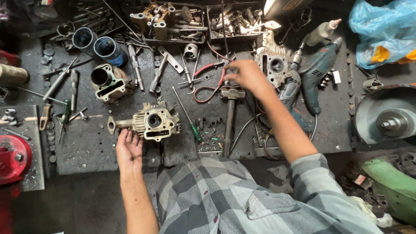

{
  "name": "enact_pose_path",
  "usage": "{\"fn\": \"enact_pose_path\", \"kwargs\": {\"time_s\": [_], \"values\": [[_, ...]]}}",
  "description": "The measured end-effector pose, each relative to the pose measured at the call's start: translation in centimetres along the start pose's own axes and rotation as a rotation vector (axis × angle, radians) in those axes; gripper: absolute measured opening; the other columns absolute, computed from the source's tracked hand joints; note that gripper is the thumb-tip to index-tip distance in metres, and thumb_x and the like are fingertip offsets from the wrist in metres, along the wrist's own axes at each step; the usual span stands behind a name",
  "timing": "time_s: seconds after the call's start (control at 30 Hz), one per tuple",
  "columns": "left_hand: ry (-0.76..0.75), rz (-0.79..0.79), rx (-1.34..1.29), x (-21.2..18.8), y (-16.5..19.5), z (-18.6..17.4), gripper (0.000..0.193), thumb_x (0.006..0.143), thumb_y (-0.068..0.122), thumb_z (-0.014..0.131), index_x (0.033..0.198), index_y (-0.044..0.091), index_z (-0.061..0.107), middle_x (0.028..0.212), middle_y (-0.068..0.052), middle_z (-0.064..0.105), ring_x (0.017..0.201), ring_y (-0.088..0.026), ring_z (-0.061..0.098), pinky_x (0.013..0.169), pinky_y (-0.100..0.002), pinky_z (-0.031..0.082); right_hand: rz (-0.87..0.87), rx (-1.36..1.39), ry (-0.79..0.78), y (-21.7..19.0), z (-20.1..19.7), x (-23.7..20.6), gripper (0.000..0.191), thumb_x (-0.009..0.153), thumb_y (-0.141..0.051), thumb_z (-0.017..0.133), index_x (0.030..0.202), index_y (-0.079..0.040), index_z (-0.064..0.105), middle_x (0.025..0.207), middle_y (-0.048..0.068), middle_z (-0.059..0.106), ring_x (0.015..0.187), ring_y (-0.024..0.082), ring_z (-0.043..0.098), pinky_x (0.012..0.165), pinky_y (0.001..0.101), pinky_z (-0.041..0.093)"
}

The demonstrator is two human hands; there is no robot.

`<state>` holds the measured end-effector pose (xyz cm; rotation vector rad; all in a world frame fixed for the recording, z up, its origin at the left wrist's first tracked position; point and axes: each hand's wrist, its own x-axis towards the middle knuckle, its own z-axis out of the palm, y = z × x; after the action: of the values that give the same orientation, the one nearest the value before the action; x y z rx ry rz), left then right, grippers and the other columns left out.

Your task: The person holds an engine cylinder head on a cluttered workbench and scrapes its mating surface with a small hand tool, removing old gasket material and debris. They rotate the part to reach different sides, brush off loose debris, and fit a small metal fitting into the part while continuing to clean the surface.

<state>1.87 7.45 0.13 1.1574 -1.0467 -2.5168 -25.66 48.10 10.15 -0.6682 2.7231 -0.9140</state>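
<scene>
1. My bench (86, 147) is lit evenly from above, soft daylight with no hard glare.
2. The dark mat swallows light, so its left edge and near corners go dim.
3. My left hand (128, 149) throws only a faint shadow; my right hand (247, 74) is slightly smeared by motion.
4. The blue plastic bag (381, 30) at the far right corner shines brightest.
5. The wide lens bends the bench edges outward, and the corners look softer than the middle.
</scene>
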Motion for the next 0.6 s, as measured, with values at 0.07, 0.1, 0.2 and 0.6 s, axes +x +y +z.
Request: {"fn": "enact_pose_path", "kwargs": {"time_s": [0.07,0.1,0.2,0.6], "values": [[-0.019,-0.002,0.008,-0.1,0.1,0.3,0.064,0.095,0.034,0.067,0.147,0.004,0.045,0.152,-0.011,0.051,0.131,-0.027,0.052,0.110,-0.042,0.042,-0.009,-0.085,0.016,-0.6,2.2,-0.8,0.036,0.077,-0.024,0.084,0.111,-0.012,0.079,0.098,0.015,0.075,0.087,0.031,0.073,0.078,0.0433,0.057],[-0.016,-0.004,0.011,-0.3,0.2,0.4,0.064,0.095,0.034,0.066,0.147,0.005,0.045,0.152,-0.011,0.051,0.131,-0.026,0.053,0.110,-0.042,0.043,-0.041,-0.149,0.019,-0.6,2.7,-1.1,0.033,0.076,-0.016,0.081,0.109,-0.011,0.079,0.097,0.016,0.076,0.088,0.033,0.073,0.080,0.0445,0.058],[-0.004,-0.005,0.029,-1.1,0.5,0.6,0.064,0.095,0.034,0.064,0.149,0.006,0.045,0.153,-0.012,0.050,0.130,-0.026,0.055,0.109,-0.042,0.045,-0.083,-0.296,0.033,-0.5,3.7,-1.3,0.026,0.079,-0.002,0.074,0.102,-0.010,0.080,0.092,0.017,0.075,0.088,0.037,0.073,0.083,0.0478,0.058],[-0.021,0.064,0.128,-3.9,2.2,-1.2,0.061,0.101,0.035,0.052,0.154,0.008,0.043,0.153,-0.011,0.054,0.127,-0.023,0.058,0.105,-0.036,0.046,0.161,-0.206,-0.044,0.8,2.2,-0.7,0.022,0.083,-0.004,0.077,0.102,-0.014,0.082,0.085,0.016,0.077,0.071,0.028,0.076,0.073,0.0399,0.061]]}}
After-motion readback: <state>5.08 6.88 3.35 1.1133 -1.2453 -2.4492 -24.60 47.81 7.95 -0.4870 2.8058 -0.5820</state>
